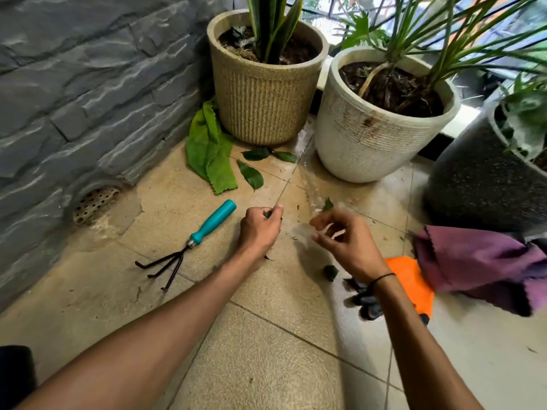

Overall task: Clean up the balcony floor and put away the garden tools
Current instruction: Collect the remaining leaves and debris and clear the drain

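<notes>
While both arms reach out over the balcony floor (266, 335), the left hand (259, 229) has its grip closed on a small green leaf scrap, pinched at the fingertips and mostly hidden. The right hand (346, 241) hovers with fingers loosely spread; a leaf fragment (327, 204) shows just at its fingertips, but whether it is pinched or merely lying behind them I cannot tell. A thin, pale, transparent streak runs from the left hand up toward the pots; possibly a clear bag held open for the litter, not certain.

Tool: the hand rake (189, 242), teal handle and black prongs, lies flat on the floor just left of the left hand, toward the wall side, not yet put away. Judged: left there so both hands are free for litter first.

Litter remaining: three whole leaves (251, 176) on the floor in front of the ribbed tan pot (263, 93), beside a crumpled green cloth (208, 149) that leans against that pot's base near the wall corner. Small specks are scattered around the hands.

Also present: white pot (370, 137) to the right of the tan one, dark speckled pot (473, 187) at the right edge, purple cloth (479, 261) and an orange item (414, 279) under the right forearm, floor drain (94, 202) at the wall.

Step in hand, judged: gathering leaf debris by hand; rake and cloths to follow.
</notes>
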